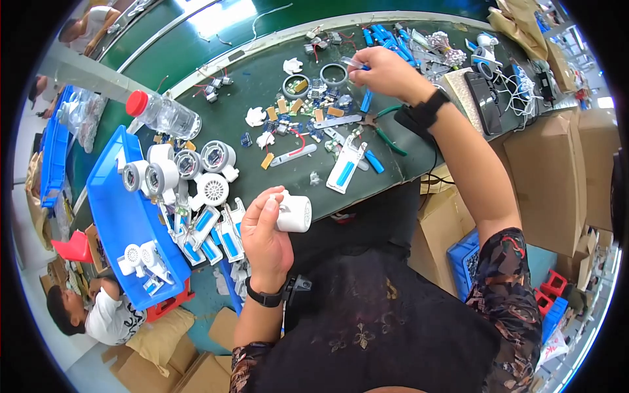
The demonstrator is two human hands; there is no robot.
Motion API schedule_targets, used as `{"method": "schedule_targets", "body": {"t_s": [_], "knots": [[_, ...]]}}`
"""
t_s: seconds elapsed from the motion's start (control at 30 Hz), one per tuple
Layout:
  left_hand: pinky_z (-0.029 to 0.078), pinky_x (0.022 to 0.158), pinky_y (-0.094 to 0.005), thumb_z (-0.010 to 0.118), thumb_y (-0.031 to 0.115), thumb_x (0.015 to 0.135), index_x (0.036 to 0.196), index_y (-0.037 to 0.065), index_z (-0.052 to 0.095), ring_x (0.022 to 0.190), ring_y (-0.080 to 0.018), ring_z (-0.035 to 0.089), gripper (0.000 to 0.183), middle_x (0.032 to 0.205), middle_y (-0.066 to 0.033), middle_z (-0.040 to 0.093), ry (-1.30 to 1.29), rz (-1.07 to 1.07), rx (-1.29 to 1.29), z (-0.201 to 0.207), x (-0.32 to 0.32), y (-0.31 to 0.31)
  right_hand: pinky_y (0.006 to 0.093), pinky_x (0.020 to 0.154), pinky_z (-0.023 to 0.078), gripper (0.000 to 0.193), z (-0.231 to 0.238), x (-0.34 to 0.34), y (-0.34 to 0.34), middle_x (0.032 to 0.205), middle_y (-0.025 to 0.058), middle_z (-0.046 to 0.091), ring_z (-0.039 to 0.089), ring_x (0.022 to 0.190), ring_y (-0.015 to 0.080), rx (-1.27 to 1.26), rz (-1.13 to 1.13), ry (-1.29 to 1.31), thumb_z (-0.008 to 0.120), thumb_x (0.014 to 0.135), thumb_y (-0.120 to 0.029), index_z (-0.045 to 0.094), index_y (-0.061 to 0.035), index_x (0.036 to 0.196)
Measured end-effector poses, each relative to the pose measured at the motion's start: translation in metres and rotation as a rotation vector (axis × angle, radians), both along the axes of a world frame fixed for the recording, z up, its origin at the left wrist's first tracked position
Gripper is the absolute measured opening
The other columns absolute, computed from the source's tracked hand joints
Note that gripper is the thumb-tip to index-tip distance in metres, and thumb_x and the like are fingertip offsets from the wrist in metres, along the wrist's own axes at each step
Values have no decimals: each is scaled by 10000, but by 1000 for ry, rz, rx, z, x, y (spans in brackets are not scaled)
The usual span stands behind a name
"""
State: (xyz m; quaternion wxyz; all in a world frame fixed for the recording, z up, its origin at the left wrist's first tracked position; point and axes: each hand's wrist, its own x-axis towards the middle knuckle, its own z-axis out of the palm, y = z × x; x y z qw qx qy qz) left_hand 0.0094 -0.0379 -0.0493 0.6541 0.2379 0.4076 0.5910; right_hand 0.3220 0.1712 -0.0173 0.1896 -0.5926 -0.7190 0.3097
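My left hand [267, 237], at the table's front edge, grips a white round fan housing [296, 213] between thumb and fingers. My right hand [388, 73] reaches over the far part of the table, its fingertips pinched on a slim clear-and-blue piece [354, 63] too small to name surely. Near it lie two grey rings [334, 75], small circuit boards [317, 98] and blue cylindrical batteries [391, 44]. Closer to me is a white handle shell [346, 165] with a blue battery in it. Pliers [386, 136] with green handles lie to its right.
At left, white fan parts [213, 189] and open handle shells [230, 234] crowd beside a blue tray [108, 190]. A red-capped clear bottle [173, 119] lies behind them. Right: a phone [483, 101], tangled white cables [517, 88], cardboard boxes [547, 177]. Another person [98, 308] sits lower left.
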Motion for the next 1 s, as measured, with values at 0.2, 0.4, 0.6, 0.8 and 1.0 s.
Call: {"method": "schedule_targets", "body": {"t_s": [0.2, 0.4, 0.6, 0.8, 1.0], "knots": [[491, 1063, -420, 655, 120, 1015, 1092, -16, 733, 1169, -251, 648, 174, 1220, -168, 715, 28, -6, -36, -1, -1, -2, 405, 823, 565, 309, -20, -11, 9, 992, 171, 756, 723, 940, 300, 64, 19, -194, 760, 886, -212, 773, -76, 1164], [478, 1049, -391, 671, 120, 1009, 1097, -15, 749, 1149, -216, 640, 178, 1237, -148, 707, 68, 22, 7, -3, -7, -2, 432, 799, 568, 234, -16, -35, -19, 927, 175, 747, 725, 895, 339, 237, 17, -168, 817, 828, -204, 776, -64, 1011], [482, 1038, -385, 656, 110, 1016, 1119, -13, 741, 1145, -212, 640, 182, 1270, -170, 703, 142, -6, 94, -2, -4, 0, 464, 805, 574, 198, -33, -46, -36, 923, 154, 751, 727, 898, 368, 126, 61, -348, 818, 815, -214, 761, -56, 920], [453, 1046, -373, 695, 93, 995, 1056, -7, 772, 1185, -204, 615, 140, 1222, -119, 686, 177, -29, 99, 4, -2, -3, 458, 798, 565, 186, -32, -43, -42, 924, 156, 747, 723, 902, 361, 189, 72, -272, 797, 844, -190, 734, -39, 932], [446, 1059, -369, 686, 93, 1004, 1038, -11, 765, 1215, -214, 604, 135, 1215, -114, 680, 208, -19, 84, 3, -4, -2, 341, 673, 532, 202, 4, -33, -62, 817, 95, 712, 684, 753, 182, 112, 8, 53, 785, 905, -147, 705, 16, 993]]}}
